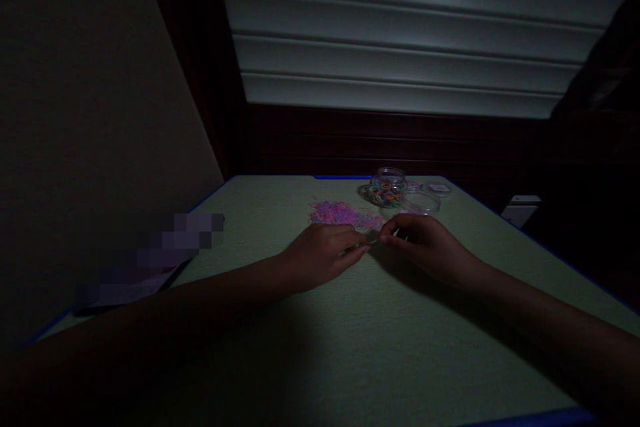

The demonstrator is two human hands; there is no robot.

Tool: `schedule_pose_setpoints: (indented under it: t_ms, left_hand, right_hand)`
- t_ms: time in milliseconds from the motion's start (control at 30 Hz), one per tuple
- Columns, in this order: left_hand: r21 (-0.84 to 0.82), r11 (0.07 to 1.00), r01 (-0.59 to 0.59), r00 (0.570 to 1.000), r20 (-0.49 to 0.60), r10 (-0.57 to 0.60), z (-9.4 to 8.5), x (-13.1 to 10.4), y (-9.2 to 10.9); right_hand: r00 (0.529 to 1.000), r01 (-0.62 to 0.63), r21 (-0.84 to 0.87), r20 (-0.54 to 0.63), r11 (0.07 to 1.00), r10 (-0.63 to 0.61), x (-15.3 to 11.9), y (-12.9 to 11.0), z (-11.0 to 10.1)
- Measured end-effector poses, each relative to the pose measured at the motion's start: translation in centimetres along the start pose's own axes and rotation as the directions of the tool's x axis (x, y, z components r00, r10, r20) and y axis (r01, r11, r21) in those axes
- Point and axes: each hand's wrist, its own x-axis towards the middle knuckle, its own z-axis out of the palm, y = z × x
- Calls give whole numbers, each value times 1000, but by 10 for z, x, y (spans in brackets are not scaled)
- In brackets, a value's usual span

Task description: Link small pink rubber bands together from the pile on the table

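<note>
Near the middle of the green table [320, 347], my left hand [327, 252] and my right hand [427, 245] face each other with fingertips a short gap apart. Between them runs a thin, pale strand [373, 241], pinched at each end; it is too small and dark to name surely. Just beyond my left hand lies a pile of small pink and purple bands [337, 212]. Behind my right hand stand a clear jar of colourful rings [387, 188] and an open clear container [421, 201], whose lower part is hidden by that hand.
A clear round lid [437, 189] lies at the table's back right. A blurred flat item [145, 270] rests along the left edge, by the wall. Beyond the right edge is a white object [521, 210]; a shuttered window [400, 33] rises behind.
</note>
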Motion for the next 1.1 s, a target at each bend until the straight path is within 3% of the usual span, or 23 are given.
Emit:
schedule_pose_setpoints:
  t_ms: [467, 1100]
  left_hand:
    - [-15, 1000, 11, 999, -45, -12, 2, -1, 1]
    - [-1, 1000, -11, 1000, -9, 11, 2, 0, -1]
  right_hand:
    - [999, 47, -40, -13, 998, -48, 0, -1, -1]
    - [998, 56, -12, 15, 998, -56, -1, -3, 0]
